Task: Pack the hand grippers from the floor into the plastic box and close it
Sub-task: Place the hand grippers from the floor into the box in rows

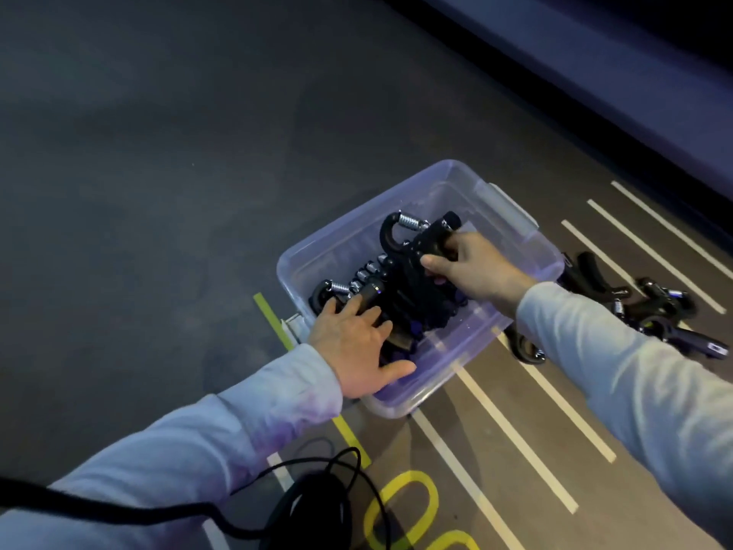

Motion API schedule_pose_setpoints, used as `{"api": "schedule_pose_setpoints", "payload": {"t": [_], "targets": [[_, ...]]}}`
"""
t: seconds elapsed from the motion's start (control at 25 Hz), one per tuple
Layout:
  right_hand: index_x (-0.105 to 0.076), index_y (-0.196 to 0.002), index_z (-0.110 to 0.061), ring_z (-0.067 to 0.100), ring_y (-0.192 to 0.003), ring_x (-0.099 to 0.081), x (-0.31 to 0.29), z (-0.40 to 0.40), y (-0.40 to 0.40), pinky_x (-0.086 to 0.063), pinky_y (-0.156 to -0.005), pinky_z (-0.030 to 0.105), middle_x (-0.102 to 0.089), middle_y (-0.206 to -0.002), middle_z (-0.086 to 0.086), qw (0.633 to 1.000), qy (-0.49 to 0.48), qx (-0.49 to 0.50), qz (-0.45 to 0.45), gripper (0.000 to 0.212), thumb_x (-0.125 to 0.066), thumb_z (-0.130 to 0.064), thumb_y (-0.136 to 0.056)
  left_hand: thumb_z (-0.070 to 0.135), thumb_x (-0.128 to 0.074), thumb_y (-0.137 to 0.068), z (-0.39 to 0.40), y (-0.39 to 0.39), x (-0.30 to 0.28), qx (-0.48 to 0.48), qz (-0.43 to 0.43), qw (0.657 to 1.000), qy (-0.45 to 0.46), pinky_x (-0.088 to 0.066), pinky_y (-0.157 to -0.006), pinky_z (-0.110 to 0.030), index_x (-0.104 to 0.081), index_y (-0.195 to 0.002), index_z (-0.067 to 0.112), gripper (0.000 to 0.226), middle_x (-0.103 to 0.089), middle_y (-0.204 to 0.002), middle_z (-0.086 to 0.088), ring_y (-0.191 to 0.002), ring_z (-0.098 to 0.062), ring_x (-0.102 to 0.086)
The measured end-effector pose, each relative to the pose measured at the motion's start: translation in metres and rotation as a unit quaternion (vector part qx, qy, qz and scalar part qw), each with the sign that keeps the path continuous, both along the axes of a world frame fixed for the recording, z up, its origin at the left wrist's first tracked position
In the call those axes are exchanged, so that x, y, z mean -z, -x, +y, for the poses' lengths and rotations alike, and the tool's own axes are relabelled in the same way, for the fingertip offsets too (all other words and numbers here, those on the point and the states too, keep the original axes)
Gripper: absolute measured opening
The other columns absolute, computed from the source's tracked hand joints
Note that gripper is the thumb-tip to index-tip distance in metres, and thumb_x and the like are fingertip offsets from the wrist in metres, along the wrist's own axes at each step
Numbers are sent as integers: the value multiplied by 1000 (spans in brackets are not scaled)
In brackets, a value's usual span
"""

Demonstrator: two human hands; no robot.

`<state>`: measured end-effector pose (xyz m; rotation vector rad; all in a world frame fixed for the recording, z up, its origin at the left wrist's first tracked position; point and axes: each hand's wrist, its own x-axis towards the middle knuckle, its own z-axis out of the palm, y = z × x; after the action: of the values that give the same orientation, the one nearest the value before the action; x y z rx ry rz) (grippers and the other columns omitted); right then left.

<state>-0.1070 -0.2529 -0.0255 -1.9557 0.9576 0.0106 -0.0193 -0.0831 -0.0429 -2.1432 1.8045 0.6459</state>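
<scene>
A clear plastic box (511, 216) sits open on the dark floor (139, 172), holding a row of black hand grippers (396, 279) with steel springs. The left hand (357, 343) rests flat with spread fingers on the near grippers, while the right hand (472, 267) grips a handle at the far end. More grippers (650, 303) lie on the white floor stripes (515, 430) to the right of the box.

Clear glossy plastic box (345, 240), matt black hand grippers (412, 279) with shiny metal springs (409, 221), matt floor (158, 192)
</scene>
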Motion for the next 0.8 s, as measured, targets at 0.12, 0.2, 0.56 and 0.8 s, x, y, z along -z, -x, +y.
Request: {"api": "schedule_pose_setpoints", "payload": {"t": [0.12,0.2,0.56,0.8], "targets": [[-54,-68,-13,6,-52,-53,19,3,-10,-42,-43,5,-58,-68,1,995,-80,8,55,27,-53,-11,-95,69,-23,-86,0,0,0,-6,0,1000,-4,-16,-110,-50,-33,-141,25,71,-31,-147,2,-137,-25,-18],[-55,-73,-9,7,-51,-52,28,4,-16,-41,-42,5,-57,-68,2,992,-99,-3,80,23,-51,-10,-96,69,-23,-86,1,0,-1,-7,-3,1000,3,-16,-110,-50,-34,-140,25,71,-32,-146,3,-135,-24,-20],[-59,-97,3,24,-78,-64,41,-3,-29,-48,-74,29,-69,-81,8,974,34,-112,193,33,-43,-26,-99,68,-21,-87,4,-1,-1,-7,2,1000,31,-17,-110,-47,-33,-141,21,73,-35,-143,2,-131,-23,-25],[-56,-113,-7,35,-115,-53,39,5,-33,-43,-90,41,-60,-120,17,949,211,-115,205,36,-43,-36,-97,70,-26,-85,-12,-7,5,-13,-12,1000,6,-34,-95,-39,-35,-139,17,77,-42,-136,1,-123,-25,-31]]}}
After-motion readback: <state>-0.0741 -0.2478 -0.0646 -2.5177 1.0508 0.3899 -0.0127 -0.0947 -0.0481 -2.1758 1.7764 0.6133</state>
